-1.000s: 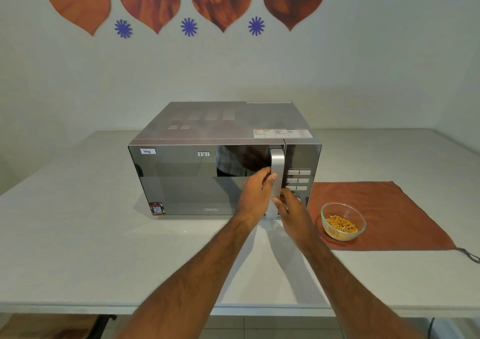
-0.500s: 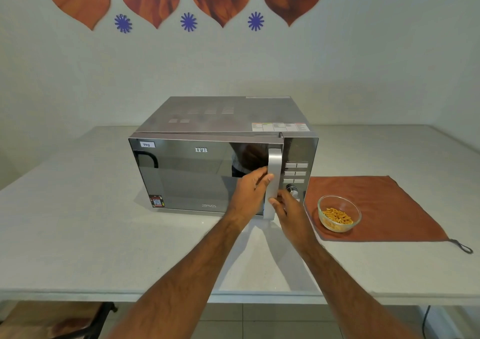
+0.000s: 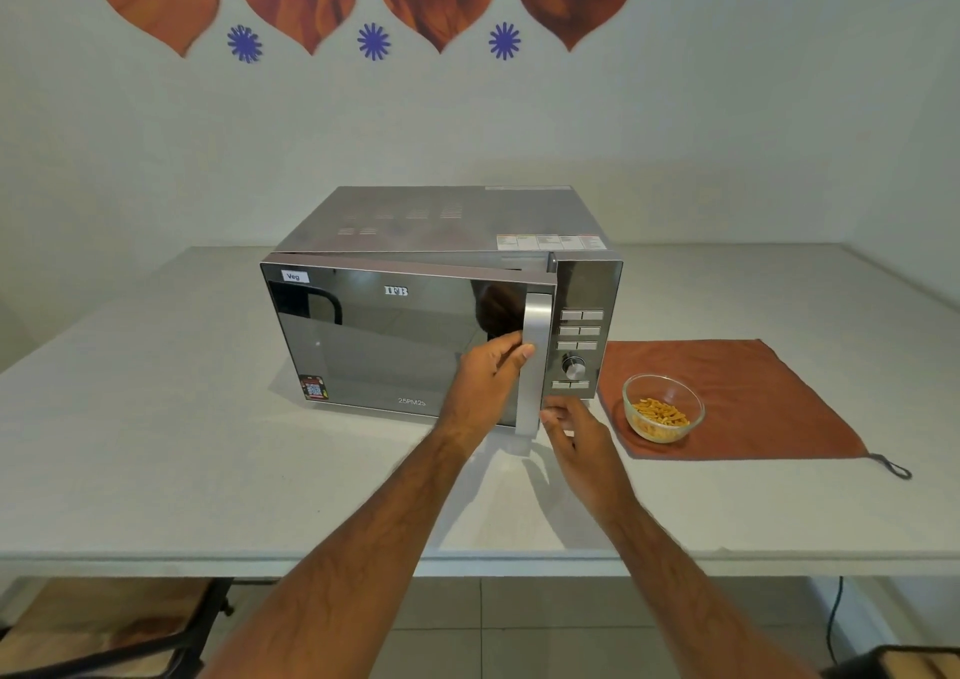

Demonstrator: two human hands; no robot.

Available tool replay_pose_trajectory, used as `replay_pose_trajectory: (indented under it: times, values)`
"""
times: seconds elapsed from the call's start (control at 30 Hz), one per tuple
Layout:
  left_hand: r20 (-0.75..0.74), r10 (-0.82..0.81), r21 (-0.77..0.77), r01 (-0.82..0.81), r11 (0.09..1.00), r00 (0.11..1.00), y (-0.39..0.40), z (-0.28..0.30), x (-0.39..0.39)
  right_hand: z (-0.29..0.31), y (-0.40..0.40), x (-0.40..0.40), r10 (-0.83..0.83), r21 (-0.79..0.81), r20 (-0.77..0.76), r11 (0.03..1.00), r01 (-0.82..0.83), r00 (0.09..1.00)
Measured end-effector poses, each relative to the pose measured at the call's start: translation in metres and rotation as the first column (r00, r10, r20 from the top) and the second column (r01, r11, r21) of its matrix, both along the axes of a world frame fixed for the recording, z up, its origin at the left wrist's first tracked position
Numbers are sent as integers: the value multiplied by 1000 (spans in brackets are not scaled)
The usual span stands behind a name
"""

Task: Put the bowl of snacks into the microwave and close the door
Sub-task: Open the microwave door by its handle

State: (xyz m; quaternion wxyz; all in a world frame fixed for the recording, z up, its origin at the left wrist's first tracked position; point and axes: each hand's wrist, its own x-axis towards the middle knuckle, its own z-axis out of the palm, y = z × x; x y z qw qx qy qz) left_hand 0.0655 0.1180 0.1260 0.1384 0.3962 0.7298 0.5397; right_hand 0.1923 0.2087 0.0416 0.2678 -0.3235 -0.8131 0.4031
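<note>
A silver microwave (image 3: pixel 441 221) with a dark mirrored door (image 3: pixel 384 345) stands mid-table. The door is ajar by a narrow gap along its top right edge. My left hand (image 3: pixel 488 382) grips the vertical silver door handle (image 3: pixel 535 361) from the left. Just below the control panel (image 3: pixel 579 345), my right hand (image 3: pixel 576 439) hovers with fingers apart and holds nothing. A clear glass bowl of orange snacks (image 3: pixel 662 408) sits on a rust-coloured cloth (image 3: pixel 753 392) to the right of the microwave.
The white table (image 3: pixel 156 418) reaches from the wall to its front edge near me. A cord loop (image 3: pixel 896 468) hangs from the cloth's near right corner. Under the table, a chair (image 3: pixel 104 631) stands at left and a cable (image 3: pixel 834 621) at right.
The door has swung from shut to slightly ajar under my left hand. My right hand has come off the handle's lower end and sits a little lower.
</note>
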Motion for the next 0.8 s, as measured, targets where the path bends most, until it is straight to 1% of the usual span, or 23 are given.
replay_pose_trajectory:
  times: [0.13,0.27,0.33,0.4,0.5,0.53,0.6,0.8]
  values:
    - [5,2,13,-2,1000,1000,-8,-3,2,-26,2,18,-9,54,125,999,2,992]
    - [33,-2,40,1,999,999,-15,-6,5,-42,7,29,29,88,318,994,-60,948]
    - [45,-2,48,0,999,999,-19,-8,6,-46,7,33,35,154,380,983,-100,924]
    - [51,-4,53,2,999,999,-23,-9,7,-50,6,35,39,216,457,964,-153,889]
    - [45,-7,49,5,999,999,-31,-12,7,-60,10,35,26,278,611,929,-245,792]
    - [39,-8,44,6,999,999,-34,-13,7,-65,12,34,12,298,639,918,-263,769]
    - [35,-1,39,0,999,999,-41,-15,7,-68,13,36,-1,315,659,908,-276,752]
    - [59,-22,64,18,998,998,-65,-19,11,-69,12,36,0,334,661,896,-293,751]
